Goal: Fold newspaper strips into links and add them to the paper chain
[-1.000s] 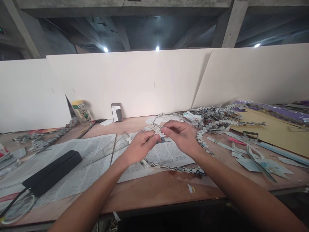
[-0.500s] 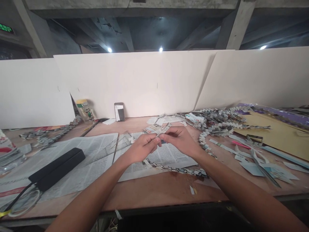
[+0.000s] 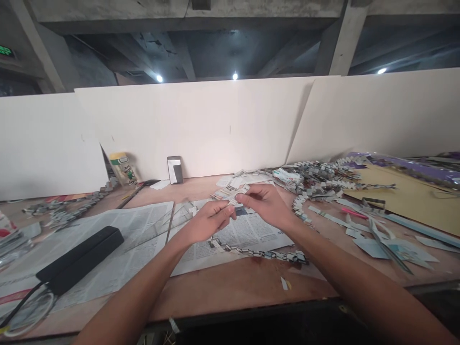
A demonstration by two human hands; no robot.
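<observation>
My left hand (image 3: 206, 221) and my right hand (image 3: 265, 202) meet above a newspaper sheet (image 3: 237, 232) in the middle of the wooden table (image 3: 230, 287). Both pinch a small folded strip of newspaper (image 3: 234, 196) between thumb and fingers. A chain of folded paper links (image 3: 258, 252) lies on the newspaper just below my hands and runs toward my right wrist.
A black box (image 3: 77, 259) with a cable sits on newspaper at the left. A phone (image 3: 175, 169) and a small carton (image 3: 122, 168) lean on the white back panels. Heaped paper chains (image 3: 319, 179), cut strips, scissors (image 3: 386, 244), a pink pen (image 3: 354, 212) and brown card (image 3: 406, 191) lie at the right.
The strip between my fingers has been turned and drawn slightly; my hands stay in about the same place. The camera has shifted a little.
</observation>
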